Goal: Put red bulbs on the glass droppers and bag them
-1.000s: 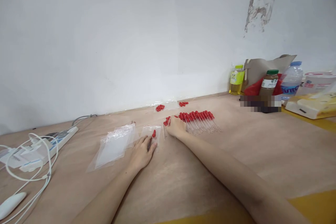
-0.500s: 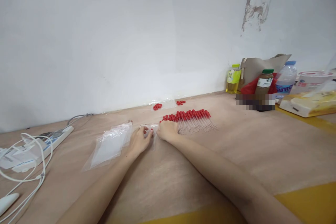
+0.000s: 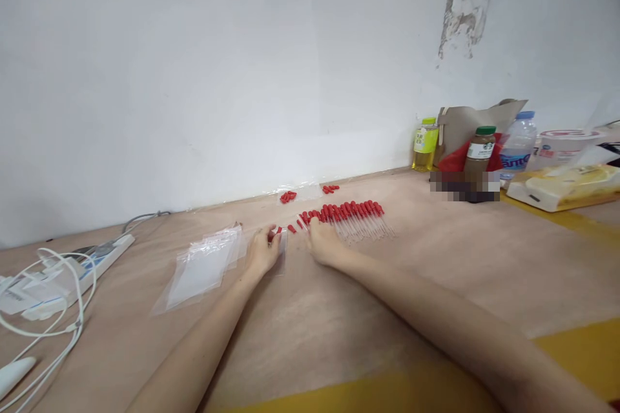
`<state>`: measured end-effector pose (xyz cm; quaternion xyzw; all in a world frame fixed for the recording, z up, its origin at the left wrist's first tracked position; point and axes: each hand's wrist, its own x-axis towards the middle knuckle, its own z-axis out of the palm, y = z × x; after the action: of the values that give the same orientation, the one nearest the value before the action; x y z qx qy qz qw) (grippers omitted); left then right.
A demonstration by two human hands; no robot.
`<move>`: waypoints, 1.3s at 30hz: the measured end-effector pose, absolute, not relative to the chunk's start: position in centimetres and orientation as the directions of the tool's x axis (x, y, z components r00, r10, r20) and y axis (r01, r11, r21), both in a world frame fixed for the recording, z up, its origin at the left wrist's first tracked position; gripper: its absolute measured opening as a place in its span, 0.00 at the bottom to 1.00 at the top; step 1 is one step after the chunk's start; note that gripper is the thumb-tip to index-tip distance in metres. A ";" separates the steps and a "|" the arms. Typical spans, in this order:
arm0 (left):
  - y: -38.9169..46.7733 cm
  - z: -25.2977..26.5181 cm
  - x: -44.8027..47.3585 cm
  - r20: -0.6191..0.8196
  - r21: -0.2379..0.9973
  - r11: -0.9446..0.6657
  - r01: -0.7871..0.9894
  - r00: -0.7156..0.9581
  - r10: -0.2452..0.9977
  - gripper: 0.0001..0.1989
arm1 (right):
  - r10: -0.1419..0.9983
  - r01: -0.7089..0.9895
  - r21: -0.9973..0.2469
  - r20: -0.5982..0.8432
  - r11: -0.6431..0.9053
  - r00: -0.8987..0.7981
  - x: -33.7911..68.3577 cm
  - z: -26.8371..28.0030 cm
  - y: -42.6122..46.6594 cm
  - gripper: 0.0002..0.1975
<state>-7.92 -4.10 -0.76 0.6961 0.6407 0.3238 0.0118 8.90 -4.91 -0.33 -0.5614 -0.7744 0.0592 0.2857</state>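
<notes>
A row of glass droppers with red rubber bulbs (image 3: 358, 209) lies on the brown-covered table, tubes pointing toward me. At the row's left end my right hand (image 3: 325, 242) is closed, its fingers pinching a thin clear glass tube (image 3: 303, 222). My left hand (image 3: 263, 250) curls over a small clear zip bag (image 3: 281, 261), with a red rubber bulb (image 3: 279, 230) between thumb and fingers. One loose red bulb (image 3: 291, 229) rests between the hands. To the left of my left hand is a stack of clear zip bags (image 3: 203, 268).
Two small groups of red bulbs (image 3: 287, 197) lie by the wall on clear plastic. A power strip (image 3: 106, 261) and white cables (image 3: 80, 297) sit at left. At right stand a yellow-green bottle (image 3: 425, 145), a green-capped bottle (image 3: 481, 150), a water bottle (image 3: 517, 145) and a tissue pack (image 3: 557, 187).
My right hand has shifted right, away from my left hand, uncovering a loose red bulb and a glass tube. The view has turned slightly to the right.
</notes>
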 end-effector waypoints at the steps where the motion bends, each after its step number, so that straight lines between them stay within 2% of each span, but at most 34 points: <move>1: -4.5 -0.4 -7.5 0.446 0.426 -0.219 0.878 0.007 0.895 0.13 | 0.868 0.778 -0.442 0.423 0.447 -0.259 10.4 -0.8 -5.3 0.12; 3: -5.7 0.0 -6.5 0.455 0.417 -0.305 0.856 0.094 0.886 0.10 | 0.790 0.660 -0.472 0.517 0.585 -0.330 13.5 -1.8 -6.2 0.10; 5: -7.2 -0.1 -5.4 0.447 0.435 -0.397 0.808 0.189 0.874 0.09 | 0.729 0.600 -0.457 0.588 0.656 -0.349 16.0 -2.4 -7.1 0.11; 8: -9.5 -0.8 -3.9 0.400 0.539 -0.505 0.675 0.322 0.858 0.08 | 0.675 0.576 -0.404 0.622 0.711 -0.397 18.3 -2.5 -8.3 0.12; 12: -11.2 -1.8 -3.1 0.322 0.662 -0.483 0.574 0.364 0.874 0.07 | 0.684 0.568 -0.413 0.593 0.712 -0.425 19.0 -2.2 -9.5 0.09; 16: -11.2 -2.5 -3.2 0.306 0.737 -0.447 0.507 0.340 0.889 0.09 | 0.709 0.560 -0.451 0.558 0.695 -0.431 18.4 -2.4 -10.3 0.07; 29: -11.6 -2.2 -3.1 0.314 0.731 -0.464 0.500 0.357 0.880 0.09 | 0.645 0.542 -0.363 0.538 0.758 -0.542 18.1 -2.9 -10.9 0.08; 39: -12.3 -1.6 -3.3 0.293 0.684 -0.535 0.496 0.485 0.824 0.11 | 0.597 0.525 -0.301 0.527 0.796 -0.605 18.5 -3.0 -9.9 0.10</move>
<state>-3.30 -12.33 -1.56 0.8199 0.4026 0.3087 0.2653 18.52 -9.88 -2.97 -0.3139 -0.8938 0.0576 0.3149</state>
